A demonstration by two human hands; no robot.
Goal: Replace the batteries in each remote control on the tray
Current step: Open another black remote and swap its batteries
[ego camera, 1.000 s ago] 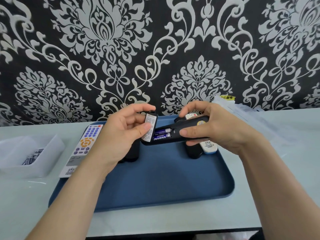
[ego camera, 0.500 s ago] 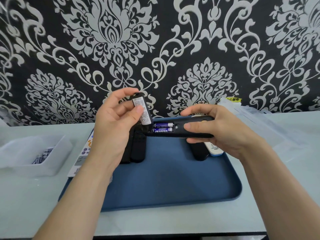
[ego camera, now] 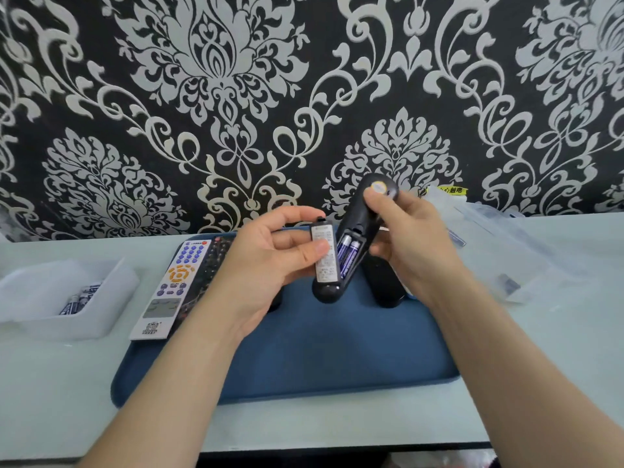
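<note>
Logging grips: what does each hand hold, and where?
Left hand pinches the battery cover, thumb on its face; right hand grips the black remote by its upper half.

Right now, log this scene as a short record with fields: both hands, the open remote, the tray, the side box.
left hand: pinches the white-labelled rectangular battery cover, beside the remote
right hand: grips the black plastic remote control, tilted, back toward the camera
cover state: off; two purple cylindrical batteries seated in the remote
dark blue rectangular tray: holds a white remote with blue and orange buttons at its left edge and another black remote
clear plastic box: left of the tray; loose batteries inside
</note>
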